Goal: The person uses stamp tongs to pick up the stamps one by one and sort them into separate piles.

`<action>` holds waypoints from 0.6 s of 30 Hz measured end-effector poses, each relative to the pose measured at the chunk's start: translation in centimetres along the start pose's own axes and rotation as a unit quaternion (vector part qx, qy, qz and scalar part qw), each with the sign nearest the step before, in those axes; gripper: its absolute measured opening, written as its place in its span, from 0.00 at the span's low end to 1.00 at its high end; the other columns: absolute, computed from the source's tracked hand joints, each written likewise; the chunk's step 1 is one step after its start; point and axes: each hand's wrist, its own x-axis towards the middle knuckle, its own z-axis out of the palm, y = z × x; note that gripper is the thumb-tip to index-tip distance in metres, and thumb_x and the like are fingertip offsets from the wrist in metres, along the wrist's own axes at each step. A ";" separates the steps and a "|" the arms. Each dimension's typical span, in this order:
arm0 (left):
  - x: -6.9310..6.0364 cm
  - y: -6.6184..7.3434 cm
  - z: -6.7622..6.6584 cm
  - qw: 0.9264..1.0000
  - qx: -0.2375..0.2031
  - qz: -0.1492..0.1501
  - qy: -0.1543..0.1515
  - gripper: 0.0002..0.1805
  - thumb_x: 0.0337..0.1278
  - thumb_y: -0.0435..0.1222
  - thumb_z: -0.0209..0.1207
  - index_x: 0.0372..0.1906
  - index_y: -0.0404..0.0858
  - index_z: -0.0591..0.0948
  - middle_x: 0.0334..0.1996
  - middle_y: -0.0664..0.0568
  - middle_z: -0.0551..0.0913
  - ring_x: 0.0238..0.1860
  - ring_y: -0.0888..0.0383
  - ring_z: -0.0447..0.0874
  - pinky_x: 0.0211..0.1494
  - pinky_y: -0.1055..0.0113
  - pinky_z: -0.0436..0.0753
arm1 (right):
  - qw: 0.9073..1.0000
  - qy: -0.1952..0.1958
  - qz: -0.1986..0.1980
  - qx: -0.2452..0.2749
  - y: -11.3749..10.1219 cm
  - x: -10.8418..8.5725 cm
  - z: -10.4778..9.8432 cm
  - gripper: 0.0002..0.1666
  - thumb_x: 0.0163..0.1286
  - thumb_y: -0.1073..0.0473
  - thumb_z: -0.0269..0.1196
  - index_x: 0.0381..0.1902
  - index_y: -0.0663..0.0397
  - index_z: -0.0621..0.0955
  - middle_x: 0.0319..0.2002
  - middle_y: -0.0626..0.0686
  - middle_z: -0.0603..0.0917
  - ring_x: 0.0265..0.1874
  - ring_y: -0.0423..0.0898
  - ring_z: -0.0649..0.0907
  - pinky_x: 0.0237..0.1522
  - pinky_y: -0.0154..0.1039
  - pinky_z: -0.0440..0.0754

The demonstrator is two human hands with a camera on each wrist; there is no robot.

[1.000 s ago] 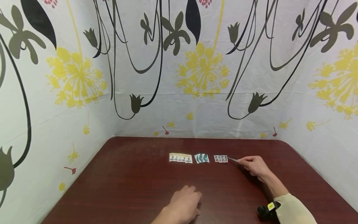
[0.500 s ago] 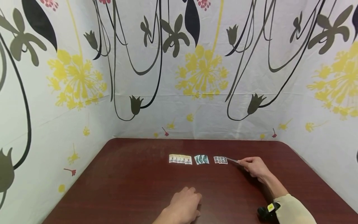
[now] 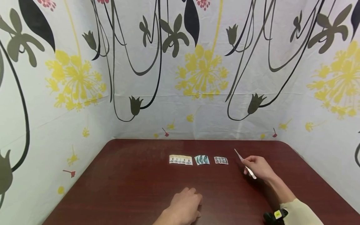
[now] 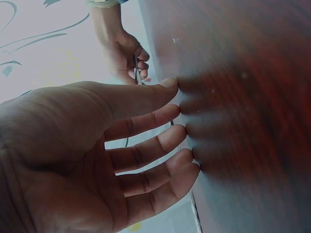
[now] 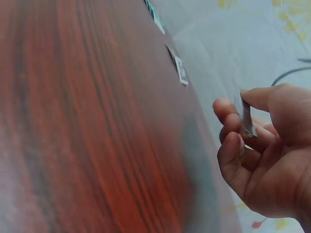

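My right hand (image 3: 259, 168) pinches a pair of silver tweezers (image 3: 239, 154) between thumb and fingers, with the tips pointing up and away and nothing visible in them. Just left of the tips lies a short row of overlapping grey stamps (image 3: 221, 160). Further left on the tabletop (image 3: 135, 187) are overlapping teal stamps (image 3: 202, 159), then a longer row of yellow-topped stamps (image 3: 181, 159). The right wrist view shows the grey stamps (image 5: 181, 70) beyond the hand. My left hand (image 3: 182, 204) rests nearer the front, relaxed fingertips touching the table, as the left wrist view confirms.
A patterned cloth (image 3: 174, 78) with flowers and stems hangs behind and along both sides of the table. A black wrist device with a yellow label (image 3: 277, 214) sits by the right sleeve (image 3: 302, 214).
The tweezers have left the right end of the grey stamps and swung upright, tips now pointing away. My right hand has shifted slightly right; the left hand and the stamps stay put.
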 end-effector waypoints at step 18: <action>0.3 -0.3 0.1 1.000 -0.015 -0.002 -0.019 0.11 0.53 0.45 0.78 0.34 0.54 0.84 0.34 0.63 0.77 0.38 0.63 0.75 0.32 0.64 0.79 | 0.998 -0.050 -0.035 -0.033 -5.0 -2.9 2.4 0.15 0.78 0.55 0.63 0.40 0.64 0.80 0.21 0.52 0.82 0.15 0.45 0.78 0.21 0.42 0.82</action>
